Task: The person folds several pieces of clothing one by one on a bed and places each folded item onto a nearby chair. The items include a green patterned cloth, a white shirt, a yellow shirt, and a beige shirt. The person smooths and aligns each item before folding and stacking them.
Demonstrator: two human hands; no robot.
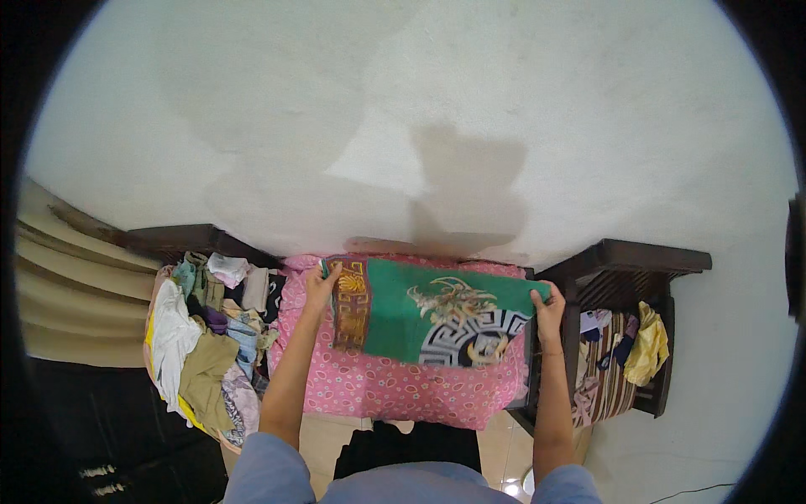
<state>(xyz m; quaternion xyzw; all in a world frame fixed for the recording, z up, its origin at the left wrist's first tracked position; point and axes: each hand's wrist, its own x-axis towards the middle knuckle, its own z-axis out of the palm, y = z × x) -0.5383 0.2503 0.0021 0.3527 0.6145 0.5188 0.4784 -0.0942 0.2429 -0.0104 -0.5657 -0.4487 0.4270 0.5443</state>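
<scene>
My left hand [319, 288] and right hand [550, 312] pinch opposite ends of the green cloth [393, 309], its long axis spanning roughly 9 to 3 o'clock between them, neither nearer.

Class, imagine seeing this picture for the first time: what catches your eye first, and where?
Probably the patterned green cloth at the centre, held spread between the left hand and right hand over a pink flowered cover. Next, the heap of clothes on the left, then the yellow cloth on the right.
</scene>
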